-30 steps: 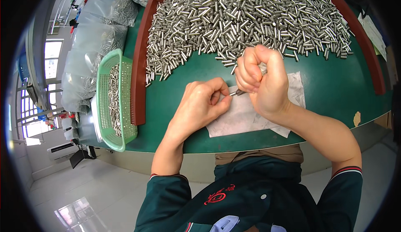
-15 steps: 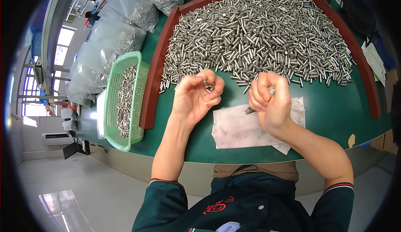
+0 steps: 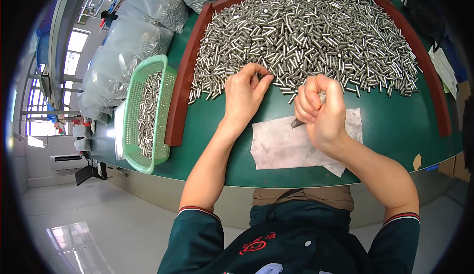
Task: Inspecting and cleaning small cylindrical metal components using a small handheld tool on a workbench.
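Observation:
My left hand (image 3: 245,95) is at the near edge of a wide heap of short steel pins (image 3: 306,37), back turned up. Its thumb and forefinger curl together against the outermost pins; what lies between them is hidden. My right hand (image 3: 323,113) makes a fist above a stained white cloth (image 3: 279,148). From the fist's lower left sticks out a dark grey flat-ended piece (image 3: 296,123), and something pale shows between the fingers. The rest of what it holds is covered.
Dark red wooden rails (image 3: 188,76) border the heap on the green table (image 3: 390,121). A light green plastic basket (image 3: 171,96) of pins stands at the left. Clear bags (image 3: 170,12) of pins line the far left edge. A paper sheet (image 3: 443,72) lies at the right.
My left hand has turned over from palm up, with pins in its curled fingers, and moved forward to the heap. My right fist stays nearly in place. The view has shifted slightly.

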Tool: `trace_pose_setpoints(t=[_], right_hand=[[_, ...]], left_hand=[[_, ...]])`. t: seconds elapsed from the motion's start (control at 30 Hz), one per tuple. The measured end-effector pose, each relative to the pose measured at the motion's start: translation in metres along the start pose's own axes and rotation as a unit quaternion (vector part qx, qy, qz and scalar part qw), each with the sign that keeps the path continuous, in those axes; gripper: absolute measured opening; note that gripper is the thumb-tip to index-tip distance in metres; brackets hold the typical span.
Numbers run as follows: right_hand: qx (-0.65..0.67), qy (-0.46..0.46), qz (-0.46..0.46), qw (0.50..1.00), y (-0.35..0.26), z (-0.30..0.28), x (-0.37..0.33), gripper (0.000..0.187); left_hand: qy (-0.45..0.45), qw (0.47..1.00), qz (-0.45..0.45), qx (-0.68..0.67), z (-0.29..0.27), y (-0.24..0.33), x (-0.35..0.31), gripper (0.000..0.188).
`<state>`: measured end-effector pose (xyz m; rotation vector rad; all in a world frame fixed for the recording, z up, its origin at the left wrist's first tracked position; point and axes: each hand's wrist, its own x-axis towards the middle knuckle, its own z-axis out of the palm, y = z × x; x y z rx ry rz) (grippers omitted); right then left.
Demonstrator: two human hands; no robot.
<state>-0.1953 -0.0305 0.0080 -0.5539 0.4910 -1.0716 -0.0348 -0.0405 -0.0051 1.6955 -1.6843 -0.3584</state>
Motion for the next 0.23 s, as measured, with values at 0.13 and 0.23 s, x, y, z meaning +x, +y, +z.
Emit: trace_pose_setpoints(t=[0.13, 0.23], right_hand=[[-0.001, -0.006, -0.004, 1.000, -0.001, 0.001, 0.000, 0.032], [0.000, -0.004, -0.003, 1.000, 0.000, -0.004, 0.000, 0.032]], left_hand=[[-0.091, 0.995, -0.014, -0.033, -0.017, 0.015, -0.008, 0.009], [-0.278, 0.958, -0.015, -0.075, -0.031, 0.027, -0.025, 0.008]])
